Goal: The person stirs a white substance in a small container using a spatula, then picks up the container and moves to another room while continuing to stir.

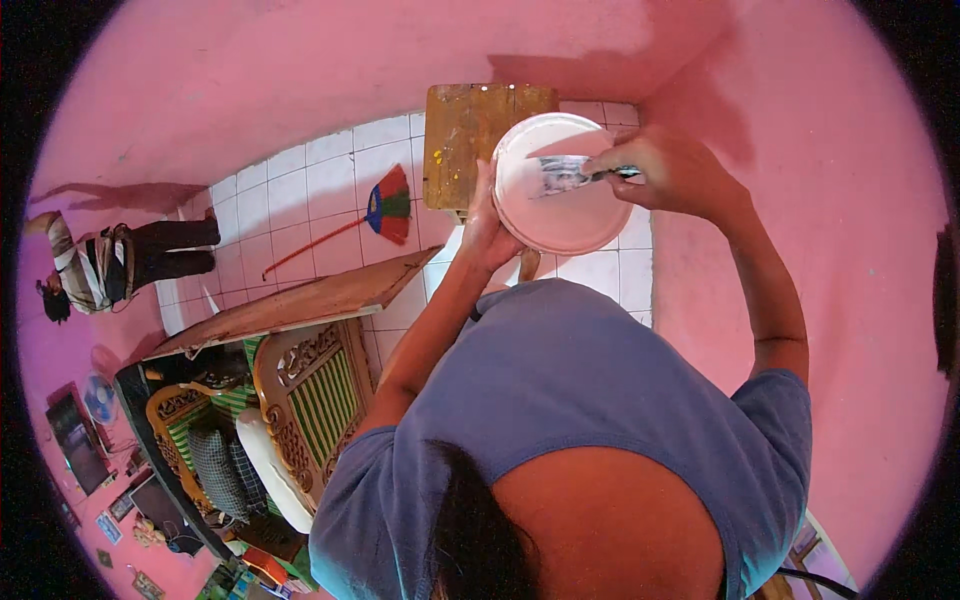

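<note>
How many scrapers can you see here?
1: the flat-bladed scraper, gripped in the right hand's fingers, its blade over the round white container. Others could be hidden from view.

Scraper [562,177] over, perhaps in, bucket [575,222] — stool [462,140] left.

No text, label, brand, number or sign can be read. The round white tub [566,248] shows no legible print on the part in view, and the smeared blade of the scraper [560,177] bears no marking that can be made out. The small wall pictures [108,527] at the far left are too small and blurred to tell whether they carry any writing.
</note>
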Available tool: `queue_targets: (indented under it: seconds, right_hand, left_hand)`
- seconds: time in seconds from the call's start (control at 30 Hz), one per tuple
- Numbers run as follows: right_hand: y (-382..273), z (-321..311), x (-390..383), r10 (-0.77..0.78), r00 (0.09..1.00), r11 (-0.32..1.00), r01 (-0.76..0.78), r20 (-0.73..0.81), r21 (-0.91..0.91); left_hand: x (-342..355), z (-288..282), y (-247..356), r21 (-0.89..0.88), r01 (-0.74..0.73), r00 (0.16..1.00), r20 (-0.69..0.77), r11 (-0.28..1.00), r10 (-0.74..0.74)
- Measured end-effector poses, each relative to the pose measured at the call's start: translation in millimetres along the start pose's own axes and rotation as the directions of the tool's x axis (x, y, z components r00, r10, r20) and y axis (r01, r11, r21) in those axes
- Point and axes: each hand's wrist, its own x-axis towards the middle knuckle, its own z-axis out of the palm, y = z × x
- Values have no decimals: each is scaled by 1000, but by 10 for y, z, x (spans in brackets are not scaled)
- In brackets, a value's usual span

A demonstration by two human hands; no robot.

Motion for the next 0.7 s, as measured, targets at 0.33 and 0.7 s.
queue_targets:
  seconds: [0.33, 0.7]
  right_hand:
    - [143, -3, -23, -60, 996, 995, 54, -66, -86]
    - [182, 141, 50, -41, 973, 998, 49, -226, 29]
  left_hand:
    - [75, 141, 24, 68, -28, 998, -45, 997, 31]
    - [68, 138, 59, 92, -17, 1000, -11, 996, 18]
